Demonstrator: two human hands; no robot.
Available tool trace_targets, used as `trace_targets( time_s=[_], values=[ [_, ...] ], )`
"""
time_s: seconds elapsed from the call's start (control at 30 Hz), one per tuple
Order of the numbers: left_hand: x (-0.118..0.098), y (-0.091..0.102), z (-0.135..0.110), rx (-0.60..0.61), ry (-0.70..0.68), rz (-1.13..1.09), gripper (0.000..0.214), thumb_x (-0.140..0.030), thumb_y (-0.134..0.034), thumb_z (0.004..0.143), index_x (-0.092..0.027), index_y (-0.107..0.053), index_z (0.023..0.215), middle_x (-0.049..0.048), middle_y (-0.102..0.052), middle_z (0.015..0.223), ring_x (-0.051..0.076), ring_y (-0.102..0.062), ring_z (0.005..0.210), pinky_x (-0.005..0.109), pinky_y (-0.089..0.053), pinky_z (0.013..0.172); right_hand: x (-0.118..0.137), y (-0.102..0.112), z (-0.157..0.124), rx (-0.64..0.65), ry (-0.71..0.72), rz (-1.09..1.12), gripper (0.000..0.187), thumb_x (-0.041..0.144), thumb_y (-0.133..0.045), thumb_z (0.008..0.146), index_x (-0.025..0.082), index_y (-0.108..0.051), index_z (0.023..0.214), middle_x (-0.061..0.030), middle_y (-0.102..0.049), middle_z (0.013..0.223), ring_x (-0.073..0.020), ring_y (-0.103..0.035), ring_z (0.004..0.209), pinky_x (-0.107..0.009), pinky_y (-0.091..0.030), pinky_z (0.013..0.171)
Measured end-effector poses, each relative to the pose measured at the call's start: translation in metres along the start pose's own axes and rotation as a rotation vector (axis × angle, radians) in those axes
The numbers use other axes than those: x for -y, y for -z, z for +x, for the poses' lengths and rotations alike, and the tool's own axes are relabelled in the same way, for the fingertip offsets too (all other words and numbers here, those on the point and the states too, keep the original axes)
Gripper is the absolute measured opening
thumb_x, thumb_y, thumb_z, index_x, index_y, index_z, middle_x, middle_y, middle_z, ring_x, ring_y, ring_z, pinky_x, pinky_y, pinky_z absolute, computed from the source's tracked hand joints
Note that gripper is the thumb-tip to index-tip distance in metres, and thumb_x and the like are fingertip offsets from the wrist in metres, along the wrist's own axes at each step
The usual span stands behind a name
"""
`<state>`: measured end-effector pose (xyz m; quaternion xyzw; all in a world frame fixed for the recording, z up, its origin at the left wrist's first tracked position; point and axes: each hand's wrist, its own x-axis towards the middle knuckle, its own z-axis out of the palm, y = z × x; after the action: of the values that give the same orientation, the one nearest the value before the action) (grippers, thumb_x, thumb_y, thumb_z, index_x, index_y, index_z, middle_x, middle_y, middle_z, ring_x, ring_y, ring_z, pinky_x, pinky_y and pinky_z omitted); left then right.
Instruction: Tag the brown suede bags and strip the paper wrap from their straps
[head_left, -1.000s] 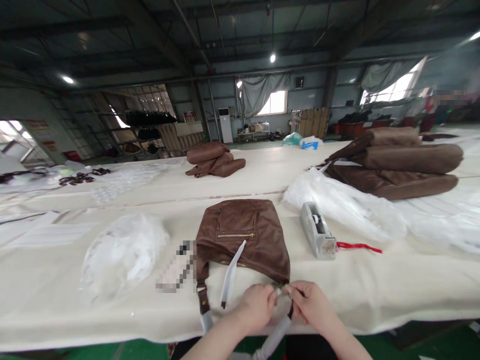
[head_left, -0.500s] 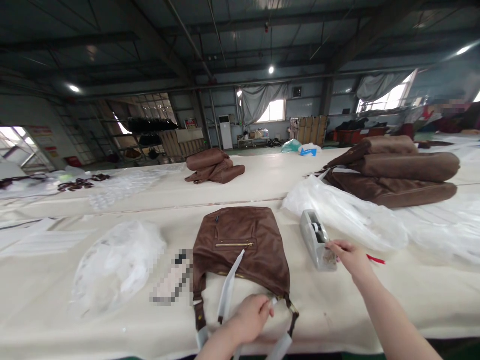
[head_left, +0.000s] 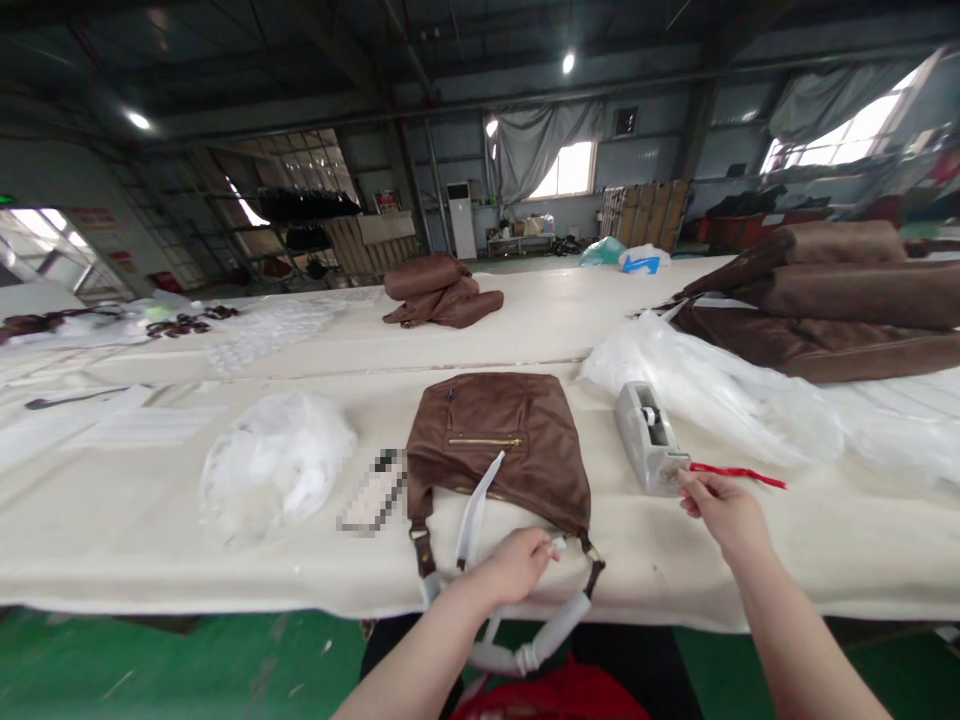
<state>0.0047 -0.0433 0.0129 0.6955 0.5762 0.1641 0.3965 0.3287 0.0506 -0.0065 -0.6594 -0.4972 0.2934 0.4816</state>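
Note:
A brown leather handbag (head_left: 499,420) lies flat with its gold zips showing, its strap toward me and wrapped in pale padding. My left hand (head_left: 521,562) is closed in a pinch over the bag's opening, on a small white wrapping piece (head_left: 557,543) near the right strap ring. A second white strip (head_left: 478,510) hangs from the front zip pull. To the right stands a grey tape dispenser (head_left: 646,435). My right hand (head_left: 721,505) pinches at its cutting end, on what looks like clear tape, hardly visible. Beside those fingers lies a red ribbon (head_left: 739,472).
A crumpled clear plastic bag (head_left: 277,460) and a blurred-out flat item (head_left: 373,495) lie left of the handbag. More plastic (head_left: 705,380) spreads behind the dispenser. Stacked brown bags (head_left: 832,310) stand far right, another brown bag pile (head_left: 442,292) at the back.
My view has tilted down, showing the table's front edge and green floor. My right hand has shifted slightly rightward from the dispenser's cutting end. My left hand keeps its pinch at the bag.

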Motion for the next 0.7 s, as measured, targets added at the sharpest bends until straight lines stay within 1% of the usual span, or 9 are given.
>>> trace_targets(
  time_s=[0.1,0.17,0.27,0.33,0.4,0.43,0.5,0.6,0.7],
  values=[
    [0.001,-0.006,-0.001,-0.023,0.016,-0.014,0.03,-0.023,-0.04,0.086,-0.015,-0.067,0.095,0.0074,-0.069,0.094,0.021,-0.061,0.088,0.028,-0.044,0.079,-0.01,0.005,-0.004,0.007,-0.147,0.004,0.033,0.048,-0.064,0.066,0.017,-0.065,0.075,-0.0069,-0.067,0.06,-0.0183,-0.061,0.05,-0.029,-0.049,0.051],
    [0.001,-0.011,-0.001,-0.044,0.042,-0.01,0.031,-0.022,-0.039,0.086,-0.015,-0.067,0.094,0.0078,-0.069,0.093,0.021,-0.061,0.088,0.029,-0.045,0.078,-0.009,0.008,-0.012,-0.007,-0.203,-0.049,0.031,0.046,-0.066,0.064,0.016,-0.064,0.072,-0.008,-0.066,0.059,-0.0186,-0.06,0.049,-0.029,-0.048,0.05],
    [-0.001,-0.018,-0.004,-0.065,0.035,0.007,0.031,-0.023,-0.038,0.087,-0.015,-0.067,0.091,0.0083,-0.069,0.091,0.022,-0.061,0.085,0.03,-0.045,0.077,0.016,0.003,-0.038,0.056,-0.16,0.015,0.035,0.049,-0.068,0.065,0.015,-0.064,0.075,-0.0075,-0.066,0.061,-0.0164,-0.057,0.049,-0.028,-0.046,0.05],
    [-0.004,-0.022,-0.006,-0.097,0.02,0.021,0.032,-0.025,-0.037,0.088,-0.014,-0.066,0.09,0.0099,-0.069,0.089,0.023,-0.061,0.084,0.031,-0.044,0.076,0.045,-0.011,-0.064,0.176,-0.099,0.125,0.037,0.052,-0.068,0.067,0.016,-0.062,0.076,-0.0047,-0.064,0.061,-0.0135,-0.054,0.048,-0.026,-0.043,0.047],
    [-0.008,-0.025,-0.007,-0.135,0.017,0.028,0.034,-0.027,-0.035,0.09,-0.012,-0.066,0.089,0.0117,-0.068,0.089,0.024,-0.061,0.083,0.032,-0.044,0.074,0.071,-0.032,-0.09,0.382,-0.083,0.177,0.038,0.055,-0.065,0.07,0.017,-0.06,0.072,-0.0016,-0.06,0.057,-0.0105,-0.047,0.044,-0.023,-0.036,0.042],
    [-0.009,-0.026,-0.008,-0.149,0.021,0.029,0.035,-0.027,-0.034,0.091,-0.012,-0.066,0.089,0.0122,-0.068,0.088,0.024,-0.061,0.083,0.032,-0.044,0.073,0.08,-0.044,-0.101,0.495,-0.083,0.17,0.038,0.056,-0.063,0.072,0.017,-0.059,0.07,-0.0002,-0.057,0.054,-0.0092,-0.044,0.041,-0.022,-0.033,0.04],
    [-0.011,-0.027,-0.008,-0.15,0.025,0.024,0.035,-0.026,-0.034,0.091,-0.012,-0.065,0.089,0.0117,-0.069,0.088,0.023,-0.061,0.081,0.032,-0.043,0.073,0.088,-0.065,-0.119,0.66,-0.076,0.107,0.039,0.055,-0.058,0.075,0.018,-0.056,0.065,0.0022,-0.054,0.052,-0.0074,-0.04,0.038,-0.021,-0.03,0.04],
    [-0.011,-0.026,-0.009,-0.131,0.02,0.031,0.032,-0.026,-0.035,0.09,-0.015,-0.065,0.09,0.0102,-0.069,0.089,0.022,-0.061,0.081,0.031,-0.044,0.073,0.081,-0.085,-0.13,0.75,-0.079,-0.031,0.035,0.052,-0.054,0.077,0.019,-0.053,0.063,0.0039,-0.054,0.052,-0.0071,-0.041,0.036,-0.021,-0.031,0.04],
    [-0.011,-0.025,-0.01,-0.134,0.022,0.055,0.034,-0.026,-0.032,0.091,-0.015,-0.064,0.092,0.011,-0.068,0.091,0.023,-0.061,0.083,0.032,-0.044,0.073,0.077,-0.089,-0.131,0.767,-0.098,-0.136,0.031,0.047,-0.051,0.079,0.02,-0.053,0.065,0.0047,-0.053,0.05,-0.008,-0.042,0.034,-0.021,-0.029,0.038]
  ],
)
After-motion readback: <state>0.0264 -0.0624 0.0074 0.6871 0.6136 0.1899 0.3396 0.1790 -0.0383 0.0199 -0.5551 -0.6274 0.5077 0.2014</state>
